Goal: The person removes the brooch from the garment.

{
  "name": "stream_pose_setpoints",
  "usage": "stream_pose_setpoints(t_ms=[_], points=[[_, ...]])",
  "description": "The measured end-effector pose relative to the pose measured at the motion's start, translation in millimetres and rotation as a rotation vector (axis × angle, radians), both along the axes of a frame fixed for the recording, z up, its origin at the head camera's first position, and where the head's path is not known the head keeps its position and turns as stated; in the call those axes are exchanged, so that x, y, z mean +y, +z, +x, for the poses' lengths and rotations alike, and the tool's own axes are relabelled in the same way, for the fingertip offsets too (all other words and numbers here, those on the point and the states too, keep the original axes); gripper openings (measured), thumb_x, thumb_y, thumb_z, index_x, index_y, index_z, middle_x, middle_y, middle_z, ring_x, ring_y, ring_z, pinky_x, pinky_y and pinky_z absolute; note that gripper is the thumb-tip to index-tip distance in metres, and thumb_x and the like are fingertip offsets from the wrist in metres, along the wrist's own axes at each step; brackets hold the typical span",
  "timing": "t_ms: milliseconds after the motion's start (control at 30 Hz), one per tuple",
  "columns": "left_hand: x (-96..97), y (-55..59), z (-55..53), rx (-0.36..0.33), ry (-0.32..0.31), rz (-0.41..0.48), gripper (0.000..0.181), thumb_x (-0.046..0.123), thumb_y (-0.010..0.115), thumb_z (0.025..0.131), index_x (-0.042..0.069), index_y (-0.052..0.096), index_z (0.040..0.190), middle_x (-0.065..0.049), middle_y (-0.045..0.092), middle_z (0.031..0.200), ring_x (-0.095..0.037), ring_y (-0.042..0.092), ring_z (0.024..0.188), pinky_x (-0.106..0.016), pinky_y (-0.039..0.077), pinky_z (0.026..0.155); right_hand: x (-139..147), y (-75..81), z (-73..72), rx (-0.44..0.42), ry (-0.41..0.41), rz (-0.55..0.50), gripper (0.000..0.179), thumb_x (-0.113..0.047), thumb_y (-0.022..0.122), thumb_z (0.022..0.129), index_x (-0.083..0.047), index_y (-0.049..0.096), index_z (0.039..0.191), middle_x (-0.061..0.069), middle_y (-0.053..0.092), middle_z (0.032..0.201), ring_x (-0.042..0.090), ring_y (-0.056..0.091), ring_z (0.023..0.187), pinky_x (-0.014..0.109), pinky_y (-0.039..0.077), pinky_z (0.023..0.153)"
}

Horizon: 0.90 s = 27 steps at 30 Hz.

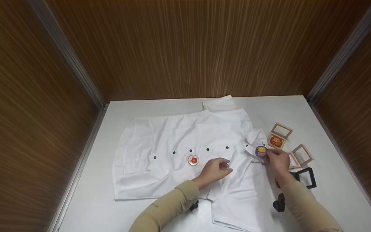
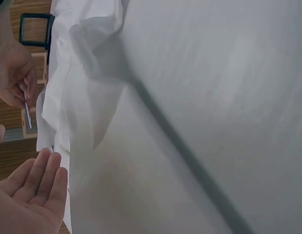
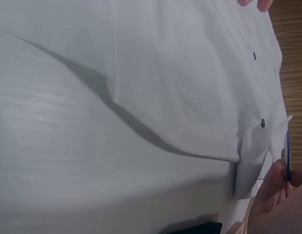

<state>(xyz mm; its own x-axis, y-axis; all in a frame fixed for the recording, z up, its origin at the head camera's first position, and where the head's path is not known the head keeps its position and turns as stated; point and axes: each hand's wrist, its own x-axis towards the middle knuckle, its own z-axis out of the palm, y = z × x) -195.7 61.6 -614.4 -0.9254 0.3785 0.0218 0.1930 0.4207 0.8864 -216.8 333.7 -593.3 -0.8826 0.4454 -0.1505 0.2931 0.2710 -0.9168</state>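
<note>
A white shirt [image 1: 179, 135] with dark buttons lies spread on the table. My right hand [image 1: 279, 159] pinches a round purple badge [image 1: 261, 152] with a yellow figure at the shirt's collar [image 1: 256, 135]. Edge-on, the badge [image 3: 287, 153] looks thin in the right wrist view; whether it touches the cloth I cannot tell. My left hand [image 1: 214, 170] is over the middle of the shirt with loosely bent fingers, holding nothing. To its left, a round clear-rimmed badge with a red flower [image 1: 193, 160] lies on the shirt front near the button row.
Right of the collar stand open wooden frame boxes; one box [image 1: 276, 140] holds a red-orange round badge. Another wooden box [image 1: 302, 154] and a black box [image 1: 306, 178] are partly behind the right arm. A small black object [image 1: 279, 203] sits nearer me. Brown panels [image 1: 185, 48] surround the table.
</note>
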Motion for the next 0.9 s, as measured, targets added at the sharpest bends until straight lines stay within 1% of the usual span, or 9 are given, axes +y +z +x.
stream_pose_setpoints(t_ms=[133,267,333,400,467,533,633,733,900], points=[[2.7,-1.9,0.3,-0.007,-0.004,0.011,0.039,0.019,0.079,0.093,-0.002,0.073,0.126,-0.013,0.081,0.108,-0.017,0.079,0.098,-0.015,0.058,0.088,7,-3.3,-1.4,-0.013,-0.041,0.052,0.033,-0.01,0.067,0.1,0.015,0.07,0.121,-0.017,0.064,0.069,-0.007,0.057,0.06,0.01,0.049,0.057],[5.4,-4.5,1.3,0.009,-0.018,0.017,0.039,0.017,0.08,0.094,-0.003,0.073,0.126,-0.014,0.08,0.109,-0.021,0.079,0.101,-0.017,0.06,0.092,14,-3.9,-0.8,-0.049,-0.061,0.062,0.036,-0.013,0.068,0.1,0.013,0.069,0.124,-0.013,0.067,0.075,-0.007,0.056,0.063,0.01,0.049,0.058],[6.7,-5.1,2.4,0.012,-0.025,0.018,0.039,0.016,0.08,0.094,-0.003,0.072,0.126,-0.015,0.08,0.11,-0.024,0.079,0.103,-0.019,0.06,0.094,16,-3.4,0.4,-0.082,-0.064,0.062,0.037,-0.015,0.067,0.101,0.011,0.068,0.128,-0.002,0.073,0.087,-0.006,0.057,0.067,0.009,0.049,0.059],[7.9,-5.7,3.6,0.017,-0.034,0.019,0.039,0.015,0.08,0.094,-0.003,0.072,0.127,-0.016,0.08,0.111,-0.026,0.079,0.105,-0.019,0.06,0.095,19,-2.7,1.8,-0.113,-0.063,0.058,0.039,-0.017,0.066,0.103,0.009,0.067,0.131,0.011,0.075,0.106,-0.004,0.058,0.075,0.008,0.049,0.062],[9.4,-5.7,4.3,0.021,-0.045,0.014,0.04,0.016,0.081,0.093,-0.003,0.072,0.127,-0.016,0.08,0.112,-0.027,0.079,0.106,-0.018,0.059,0.095,22,-2.4,3.2,-0.143,-0.058,0.046,0.041,-0.019,0.063,0.105,0.007,0.064,0.136,0.02,0.069,0.125,0.001,0.059,0.085,0.007,0.049,0.065],[10.6,-5.3,4.8,0.026,-0.06,0.013,0.04,0.016,0.08,0.094,-0.004,0.071,0.128,-0.016,0.08,0.113,-0.027,0.078,0.106,-0.018,0.059,0.095,24,-1.9,4.4,-0.158,-0.057,0.022,0.042,-0.02,0.061,0.106,0.007,0.062,0.138,0.024,0.063,0.135,0.006,0.06,0.095,0.007,0.049,0.067],[13.3,-4.4,5.1,0.026,-0.078,0.008,0.041,0.016,0.08,0.094,-0.004,0.071,0.129,-0.016,0.08,0.114,-0.025,0.078,0.106,-0.018,0.059,0.095,26,-1.6,5.6,-0.172,-0.058,0.017,0.041,-0.02,0.06,0.107,0.006,0.061,0.139,0.022,0.06,0.136,0.011,0.06,0.102,0.006,0.048,0.068],[16.9,-4.0,5.0,0.03,-0.087,-0.011,0.04,0.017,0.08,0.095,-0.003,0.071,0.128,-0.014,0.08,0.114,-0.021,0.078,0.106,-0.016,0.058,0.095,29,-0.8,6.1,-0.177,-0.057,0.044,0.041,-0.021,0.061,0.106,0.006,0.062,0.138,0.023,0.063,0.134,0.012,0.06,0.101,0.007,0.047,0.067],[23.2,-1.5,2.9,0.038,-0.096,-0.025,0.04,0.018,0.079,0.095,-0.001,0.072,0.129,-0.012,0.081,0.115,-0.019,0.078,0.107,-0.013,0.056,0.094,34,1.2,4.7,-0.234,-0.043,0.039,0.044,-0.026,0.059,0.108,0.002,0.059,0.142,0.019,0.065,0.136,0.012,0.062,0.101,0.011,0.05,0.069]])
